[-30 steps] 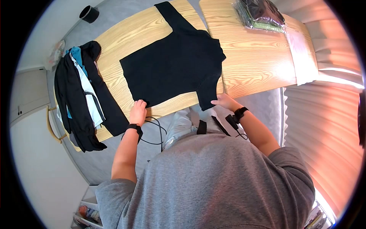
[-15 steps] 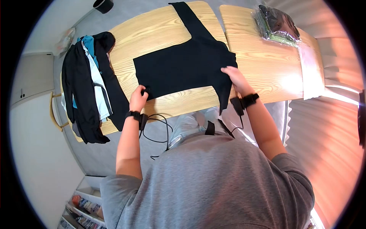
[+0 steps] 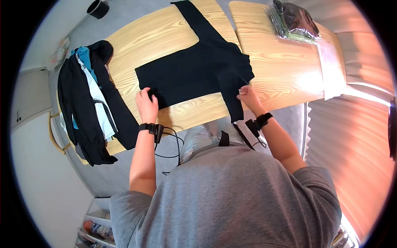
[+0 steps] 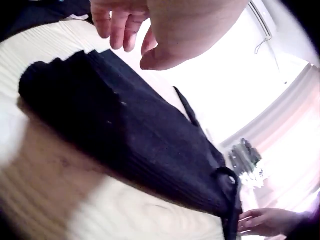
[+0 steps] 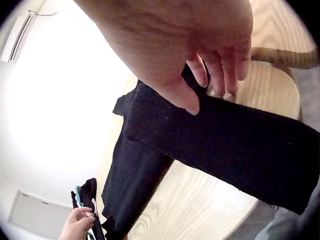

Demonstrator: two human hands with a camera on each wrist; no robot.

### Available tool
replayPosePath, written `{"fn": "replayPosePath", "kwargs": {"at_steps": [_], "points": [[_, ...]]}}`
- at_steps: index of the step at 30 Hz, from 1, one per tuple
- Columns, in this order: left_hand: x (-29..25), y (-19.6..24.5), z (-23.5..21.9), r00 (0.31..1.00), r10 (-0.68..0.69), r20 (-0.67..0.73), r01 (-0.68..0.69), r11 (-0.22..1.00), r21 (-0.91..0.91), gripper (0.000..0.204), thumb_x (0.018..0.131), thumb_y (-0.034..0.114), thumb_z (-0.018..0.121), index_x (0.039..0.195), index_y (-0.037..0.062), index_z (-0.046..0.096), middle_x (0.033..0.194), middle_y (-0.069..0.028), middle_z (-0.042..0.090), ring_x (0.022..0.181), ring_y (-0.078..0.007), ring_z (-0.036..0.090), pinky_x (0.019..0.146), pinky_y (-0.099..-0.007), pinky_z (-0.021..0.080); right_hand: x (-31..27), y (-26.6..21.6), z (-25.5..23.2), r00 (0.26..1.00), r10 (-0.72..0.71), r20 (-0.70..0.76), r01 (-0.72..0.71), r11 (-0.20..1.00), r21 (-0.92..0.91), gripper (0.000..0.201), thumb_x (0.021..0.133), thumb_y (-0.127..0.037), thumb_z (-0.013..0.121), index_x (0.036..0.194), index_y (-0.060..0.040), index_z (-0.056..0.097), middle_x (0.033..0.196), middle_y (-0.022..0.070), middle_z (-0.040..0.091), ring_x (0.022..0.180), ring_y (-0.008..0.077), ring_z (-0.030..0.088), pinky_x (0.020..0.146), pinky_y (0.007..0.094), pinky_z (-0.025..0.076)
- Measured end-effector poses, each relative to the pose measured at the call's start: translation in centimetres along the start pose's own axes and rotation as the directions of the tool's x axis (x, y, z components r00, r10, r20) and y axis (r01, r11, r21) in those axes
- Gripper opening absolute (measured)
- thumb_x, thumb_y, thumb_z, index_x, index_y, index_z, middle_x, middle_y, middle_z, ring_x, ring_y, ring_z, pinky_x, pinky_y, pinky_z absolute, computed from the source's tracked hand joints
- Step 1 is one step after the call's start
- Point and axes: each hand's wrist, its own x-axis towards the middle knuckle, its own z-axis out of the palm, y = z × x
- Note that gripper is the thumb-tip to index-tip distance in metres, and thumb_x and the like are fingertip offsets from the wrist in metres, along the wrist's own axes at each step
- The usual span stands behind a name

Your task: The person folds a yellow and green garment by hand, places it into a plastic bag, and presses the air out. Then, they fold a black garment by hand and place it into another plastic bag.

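Note:
A black knit sweater (image 3: 190, 68) with ribbed edges lies spread on the wooden table (image 3: 136, 39), one sleeve (image 3: 203, 29) reaching to the far side. Its near sleeve (image 5: 250, 145) folds toward the person and reaches the table's front edge. My left hand (image 3: 147, 105) is by the hem corner at the left; in the left wrist view its fingers (image 4: 117, 30) hang relaxed over the cloth with nothing between them. At the near sleeve's right side, my right hand (image 3: 250, 98) pinches the cloth edge, thumb on top and fingertips along the rim.
Black, white and blue garments (image 3: 89, 99) lie piled on the table's left end. A second table (image 3: 281, 70) adjoins on the right, bearing clear-bagged clothes (image 3: 293, 22) and a white sheet (image 3: 333, 74). Black cables (image 3: 169, 155) hang below the left wrist.
My right hand first left the sleeve end and went up near the shoulder, then came back down to the sleeve edge. The sleeve lies wider now. My left hand moved up along the hem and loosened.

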Motion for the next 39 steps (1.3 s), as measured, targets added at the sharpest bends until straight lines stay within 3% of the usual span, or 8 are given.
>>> {"fn": "replayPosePath", "kwargs": {"at_steps": [4,7,8,15,17,20,23,39], "points": [[-0.5,2.5,2.3,0.945,0.017,0.327,0.207,0.741,-0.638,0.023,0.085,0.006,0.061,0.107,0.0059,0.056,0.088,-0.0038,0.061,0.075,-0.0121,0.058,0.067,-0.0259,0.049,-1.6,-3.5,0.7,0.994,0.107,0.019,-0.106,0.993,-0.053,0.04,0.071,-0.018,0.074,0.101,0.0012,0.055,0.084,0.013,0.06,0.082,0.0258,0.06,0.077,0.0339,0.048],[-0.8,5.8,3.1,0.8,0.213,0.56,0.349,0.595,-0.724,0.028,0.088,0.012,0.062,0.113,0.0038,0.054,0.091,-0.0012,0.062,0.082,-0.0107,0.058,0.075,-0.0252,0.048,-0.8,-5.7,0.9,0.98,0.031,0.198,-0.006,0.992,-0.124,0.035,0.074,-0.015,0.071,0.101,0.0019,0.055,0.081,0.0103,0.06,0.079,0.0208,0.059,0.07,0.0318,0.047],[-1.1,7.6,3.1,0.769,0.202,0.607,0.423,0.552,-0.719,0.034,0.09,0.017,0.06,0.12,0.0036,0.051,0.098,-0.0025,0.06,0.09,-0.0116,0.057,0.08,-0.0251,0.046,-2.1,-8.4,0.8,0.981,-0.094,0.171,0.021,0.922,0.387,0.028,0.077,-0.009,0.067,0.099,0.0021,0.054,0.076,0.0066,0.057,0.074,0.0148,0.056,0.064,0.0292,0.045],[1.3,14.5,7.3,0.672,-0.008,0.74,0.725,0.208,-0.656,0.044,0.089,0.023,0.063,0.124,-0.0002,0.051,0.11,-0.0081,0.06,0.099,-0.0149,0.056,0.086,-0.0271,0.045,-1.4,-11.5,0.8,0.843,-0.343,0.414,-0.055,0.711,0.701,0.035,0.086,-0.01,0.064,0.117,0.0022,0.053,0.105,0.0064,0.063,0.094,0.0115,0.059,0.079,0.0246,0.048],[2.4,14.8,8.2,0.68,-0.047,0.732,0.73,0.146,-0.668,0.037,0.089,0.016,0.06,0.122,0.0005,0.053,0.109,-0.0076,0.061,0.098,-0.0153,0.057,0.087,-0.0269,0.045,0.3,-11.5,-2.6,0.842,-0.247,0.48,0.106,0.948,0.302,0.02,0.09,-0.01,0.056,0.107,0.0004,0.061,0.097,0.0072,0.065,0.089,0.0123,0.061,0.077,0.025,0.05],[3.1,15.7,8.3,0.695,-0.069,0.716,0.719,0.113,-0.686,0.035,0.09,0.009,0.057,0.124,0.0016,0.05,0.109,-0.0091,0.061,0.1,-0.0169,0.057,0.089,-0.0288,0.045,4.7,-6.5,-5.6,0.97,-0.216,0.115,0.192,0.963,0.188,0.016,0.088,-0.008,0.049,0.093,-0.002,0.063,0.087,0.0107,0.068,0.078,0.0158,0.065,0.071,0.0286,0.051],[4.0,15.5,8.6,0.744,-0.046,0.667,0.668,0.036,-0.743,0.035,0.091,0.007,0.054,0.126,0.0048,0.048,0.11,-0.0085,0.058,0.102,-0.018,0.056,0.091,-0.0316,0.045,7.2,-2.5,-7.5,0.963,-0.224,0.152,0.232,0.972,-0.037,0.02,0.089,-0.017,0.05,0.096,-0.0035,0.063,0.089,0.011,0.068,0.086,0.0253,0.064,0.077,0.0346,0.049],[3.3,13.3,7.3,0.661,-0.099,0.744,0.75,0.104,-0.653,0.079,0.079,0.01,0.071,0.142,0.0061,0.024,0.121,-0.0089,0.049,0.115,-0.0217,0.049,0.104,-0.0387,0.035,5.7,-3.2,-4.6,0.935,-0.355,-0.01,0.318,0.85,-0.42,0.023,0.076,-0.033,0.07,0.089,-0.014,0.067,0.084,0.0086,0.062,0.084,0.0284,0.062,0.072,0.0406,0.05]]}}
